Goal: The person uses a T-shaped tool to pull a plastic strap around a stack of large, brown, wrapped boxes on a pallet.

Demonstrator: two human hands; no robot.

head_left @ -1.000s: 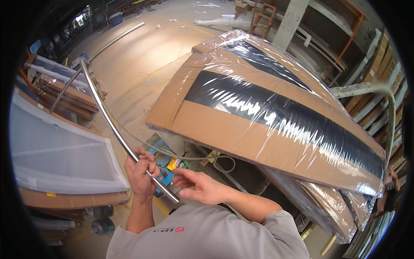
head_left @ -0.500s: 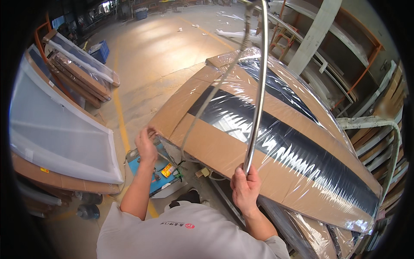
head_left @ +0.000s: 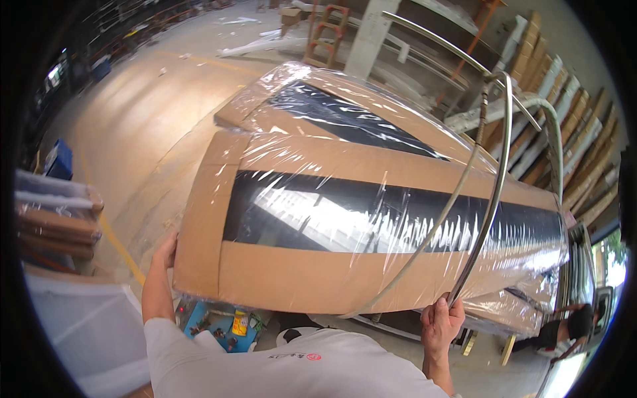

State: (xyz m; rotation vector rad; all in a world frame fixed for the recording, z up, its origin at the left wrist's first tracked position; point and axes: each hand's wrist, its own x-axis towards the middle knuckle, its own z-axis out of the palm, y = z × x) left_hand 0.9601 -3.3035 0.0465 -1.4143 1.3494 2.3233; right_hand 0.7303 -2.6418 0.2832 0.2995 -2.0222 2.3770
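A large flat panel (head_left: 298,278), padded with brown cardboard and dark sheet under clear shiny film, lies in front of me. My left hand (head_left: 168,252) is closed at its left edge; the panel partly hides the fingers. My right hand (head_left: 442,325) is closed around the lower end of a long curved metal tube (head_left: 502,152) at the panel's near edge. The tube rises over the panel's right part and bends over at the top. A thin hose (head_left: 446,209) hangs from its top end across the film.
Below the left edge sits a blue tray (head_left: 215,322) with a yellow packet (head_left: 239,323). Wrapped panels (head_left: 56,225) stand at left. Long wrapped pieces (head_left: 584,146) lean at far right. A straight metal bar (head_left: 438,41) crosses there. Another person (head_left: 570,325) is at lower right.
The view has swung to the right, so the panel now lies more level across it. My right hand and the tube have moved right along the panel; the left hand stays at its left edge.
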